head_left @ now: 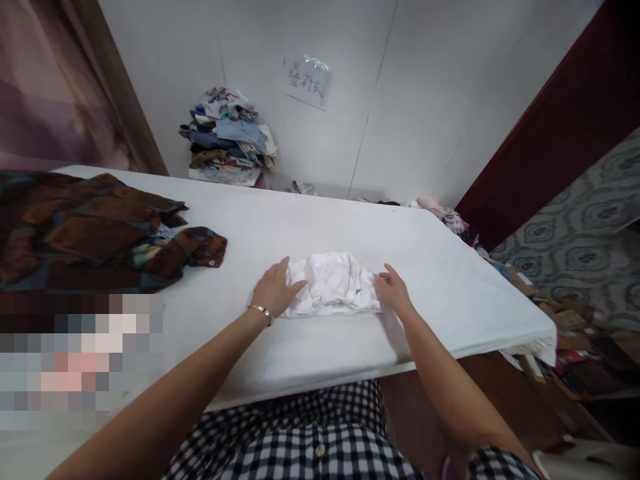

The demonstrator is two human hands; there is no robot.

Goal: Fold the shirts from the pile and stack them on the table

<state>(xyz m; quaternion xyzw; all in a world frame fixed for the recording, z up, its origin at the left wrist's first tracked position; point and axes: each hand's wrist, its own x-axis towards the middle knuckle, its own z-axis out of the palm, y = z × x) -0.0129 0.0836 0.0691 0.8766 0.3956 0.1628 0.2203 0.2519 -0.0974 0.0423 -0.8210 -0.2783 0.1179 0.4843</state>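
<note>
A white shirt (333, 283), gathered into a small, wrinkled, roughly rectangular bundle, lies on the white-covered table (330, 350) in front of me. My left hand (275, 288), with a bracelet on its wrist, rests at the bundle's left end. Its thumb is stretched over the cloth, apart from the fingers. At the opposite end, my right hand (393, 290) touches the shirt's right edge with its fingers apart. Part of each end of the shirt is hidden by my hands.
A brown and blue-grey checked shirt (100, 230) is spread on the table's left side. Behind the table stands a pile of folded clothes (227, 137) against the wall, beneath a handwritten sign (307, 81). Cardboard boxes (570, 313) lie beyond the right edge. A pixelated patch covers the lower left.
</note>
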